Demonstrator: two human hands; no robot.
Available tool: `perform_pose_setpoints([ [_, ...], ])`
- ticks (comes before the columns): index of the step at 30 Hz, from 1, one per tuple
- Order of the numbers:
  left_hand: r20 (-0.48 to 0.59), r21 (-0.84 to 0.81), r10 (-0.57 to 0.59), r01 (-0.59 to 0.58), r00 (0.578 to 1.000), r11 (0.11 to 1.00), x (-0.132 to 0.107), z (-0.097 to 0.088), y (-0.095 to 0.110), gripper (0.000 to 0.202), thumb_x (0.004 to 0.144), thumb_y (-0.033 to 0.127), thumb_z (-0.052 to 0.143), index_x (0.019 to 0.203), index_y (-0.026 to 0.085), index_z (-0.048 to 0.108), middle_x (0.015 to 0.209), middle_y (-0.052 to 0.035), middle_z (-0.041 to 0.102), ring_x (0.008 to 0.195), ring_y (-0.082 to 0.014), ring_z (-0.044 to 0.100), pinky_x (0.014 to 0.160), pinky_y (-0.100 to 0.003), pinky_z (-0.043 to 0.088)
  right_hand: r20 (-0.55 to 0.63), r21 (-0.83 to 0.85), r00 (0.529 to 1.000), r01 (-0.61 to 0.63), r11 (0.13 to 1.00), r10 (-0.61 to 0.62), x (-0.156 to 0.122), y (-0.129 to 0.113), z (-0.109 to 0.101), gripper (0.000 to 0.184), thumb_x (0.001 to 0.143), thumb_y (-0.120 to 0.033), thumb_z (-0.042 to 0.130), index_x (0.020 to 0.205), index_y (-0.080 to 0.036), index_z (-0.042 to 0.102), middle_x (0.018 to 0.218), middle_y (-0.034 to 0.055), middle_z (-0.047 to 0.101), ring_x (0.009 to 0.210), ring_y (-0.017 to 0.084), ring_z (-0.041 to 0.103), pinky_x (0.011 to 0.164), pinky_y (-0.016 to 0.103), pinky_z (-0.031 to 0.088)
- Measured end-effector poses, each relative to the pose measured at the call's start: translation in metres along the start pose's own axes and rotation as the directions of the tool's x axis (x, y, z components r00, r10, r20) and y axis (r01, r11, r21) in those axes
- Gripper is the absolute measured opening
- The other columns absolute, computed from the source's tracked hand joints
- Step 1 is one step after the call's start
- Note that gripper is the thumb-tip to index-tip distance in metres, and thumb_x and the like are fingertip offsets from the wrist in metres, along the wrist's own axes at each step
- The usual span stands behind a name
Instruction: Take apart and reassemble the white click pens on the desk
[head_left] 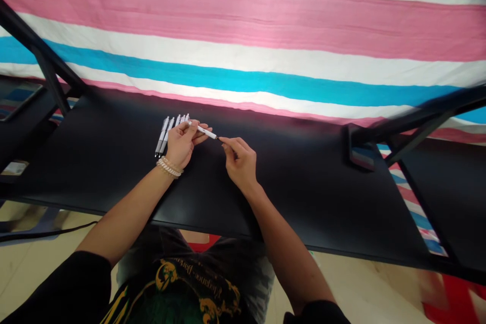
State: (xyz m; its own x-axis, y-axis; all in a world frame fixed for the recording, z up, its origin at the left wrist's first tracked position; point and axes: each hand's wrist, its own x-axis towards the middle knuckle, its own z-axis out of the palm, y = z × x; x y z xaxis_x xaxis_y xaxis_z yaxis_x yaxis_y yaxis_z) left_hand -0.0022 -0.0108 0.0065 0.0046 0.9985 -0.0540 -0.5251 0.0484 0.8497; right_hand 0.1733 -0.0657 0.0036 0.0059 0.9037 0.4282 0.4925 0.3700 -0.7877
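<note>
White pen gripped in left hand; right hand pinching its tip; row of pens beside, on black counter.

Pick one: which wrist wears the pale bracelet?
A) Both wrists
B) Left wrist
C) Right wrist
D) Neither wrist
B: the pale bracelet circles the wrist of the left hand, while the wrist of the right hand shows bare.

The left hand's fingers cover the middle of the white pen and the upper ends of the pens lying just beside them. By the right fingertips, the pen's tip is too small to make out.
</note>
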Motion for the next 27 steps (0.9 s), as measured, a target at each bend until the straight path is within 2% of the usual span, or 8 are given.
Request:
perform_pose_setpoints([
  [4, -0.11, -0.073, 0.019, -0.027, 0.994, 0.997, 0.01, -0.011, 0.005, 0.018, 0.089, 0.03, 0.072, 0.089, 0.015, 0.064, 0.096, -0.0081, 0.076, 0.102, -0.0217, 0.074, 0.102, -0.043, 0.056, -0.114, 0.078, 0.991, -0.06, 0.995, 0.069, 0.003, -0.001, -0.007, 0.023, 0.097, -0.031, 0.056, 0.11, -0.026, 0.074, 0.089, 0.0036, 0.069, 0.07, 0.016, 0.058, 0.064, 0.03, 0.047],
  [7, -0.101, -0.092, -0.007, -0.002, 0.995, 0.996, 0.011, -0.012, 0.006, 0.016, 0.09, 0.029, 0.071, 0.089, 0.015, 0.065, 0.096, -0.0083, 0.076, 0.104, -0.0215, 0.073, 0.104, -0.041, 0.055, -0.105, 0.123, 0.991, -0.072, 0.99, 0.085, 0.004, -0.003, -0.008, 0.022, 0.097, -0.031, 0.057, 0.11, -0.026, 0.073, 0.088, 0.0027, 0.069, 0.068, 0.015, 0.056, 0.061, 0.029, 0.045],
  [12, -0.01, -0.026, -0.056, 0.056, 0.998, 0.998, -0.002, 0.002, -0.002, 0.024, 0.086, 0.035, 0.075, 0.092, 0.014, 0.064, 0.097, -0.0091, 0.076, 0.098, -0.0233, 0.075, 0.097, -0.043, 0.058, -0.042, 0.004, 0.999, 0.014, 1.0, -0.014, 0.001, -0.001, 0.0, 0.019, 0.096, -0.026, 0.056, 0.106, -0.026, 0.073, 0.089, 0.0033, 0.069, 0.073, 0.017, 0.059, 0.066, 0.03, 0.047],
  [15, 0.023, 0.01, -0.062, 0.061, 0.998, 0.998, -0.008, 0.01, -0.008, 0.03, 0.083, 0.037, 0.078, 0.094, 0.014, 0.063, 0.096, -0.0097, 0.076, 0.096, -0.0243, 0.075, 0.094, -0.044, 0.059, -0.074, -0.053, 0.995, 0.059, 0.997, -0.062, -0.002, 0.002, 0.006, 0.024, 0.095, -0.022, 0.057, 0.118, -0.024, 0.064, 0.094, 0.0042, 0.068, 0.078, 0.018, 0.06, 0.074, 0.033, 0.051],
  [19, 0.015, 0.012, -0.076, 0.076, 0.997, 0.997, -0.01, 0.012, -0.01, 0.031, 0.082, 0.038, 0.078, 0.094, 0.014, 0.062, 0.095, -0.01, 0.076, 0.096, -0.0239, 0.075, 0.093, -0.041, 0.059, -0.131, -0.075, 0.982, 0.129, 0.989, -0.138, -0.004, 0.004, 0.009, 0.036, 0.093, -0.017, 0.055, 0.129, -0.022, 0.052, 0.116, 0.0106, 0.057, 0.082, 0.017, 0.058, 0.08, 0.037, 0.053],
  [21, 0.001, 0.008, -0.081, 0.081, 0.997, 0.997, -0.01, 0.011, -0.009, 0.03, 0.083, 0.037, 0.078, 0.093, 0.014, 0.063, 0.094, -0.0094, 0.076, 0.094, -0.0231, 0.076, 0.091, -0.039, 0.06, -0.107, -0.062, 0.982, 0.149, 0.987, -0.154, -0.005, 0.005, 0.009, 0.038, 0.094, -0.017, 0.053, 0.131, -0.022, 0.048, 0.112, 0.0095, 0.056, 0.083, 0.017, 0.058, 0.081, 0.037, 0.054],
  [24, 0.015, -0.005, -0.089, 0.089, 0.996, 0.996, -0.009, 0.01, -0.008, 0.029, 0.082, 0.036, 0.078, 0.093, 0.014, 0.063, 0.093, -0.0088, 0.075, 0.092, -0.023, 0.076, 0.087, -0.038, 0.061, -0.07, -0.013, 0.994, 0.088, 0.996, -0.088, -0.005, 0.007, 0.008, 0.037, 0.097, -0.02, 0.05, 0.133, -0.023, 0.043, 0.09, 0.0019, 0.058, 0.076, 0.016, 0.059, 0.075, 0.034, 0.054],
  [27, 0.027, -0.029, -0.081, 0.081, 0.996, 0.996, -0.008, 0.009, -0.007, 0.029, 0.082, 0.035, 0.079, 0.092, 0.013, 0.063, 0.093, -0.0088, 0.075, 0.091, -0.0231, 0.076, 0.086, -0.038, 0.061, -0.081, 0.035, 0.997, 0.006, 0.999, -0.003, -0.004, 0.008, 0.007, 0.043, 0.097, -0.027, 0.054, 0.137, -0.024, 0.039, 0.092, 0.0021, 0.06, 0.076, 0.016, 0.061, 0.072, 0.033, 0.054],
])
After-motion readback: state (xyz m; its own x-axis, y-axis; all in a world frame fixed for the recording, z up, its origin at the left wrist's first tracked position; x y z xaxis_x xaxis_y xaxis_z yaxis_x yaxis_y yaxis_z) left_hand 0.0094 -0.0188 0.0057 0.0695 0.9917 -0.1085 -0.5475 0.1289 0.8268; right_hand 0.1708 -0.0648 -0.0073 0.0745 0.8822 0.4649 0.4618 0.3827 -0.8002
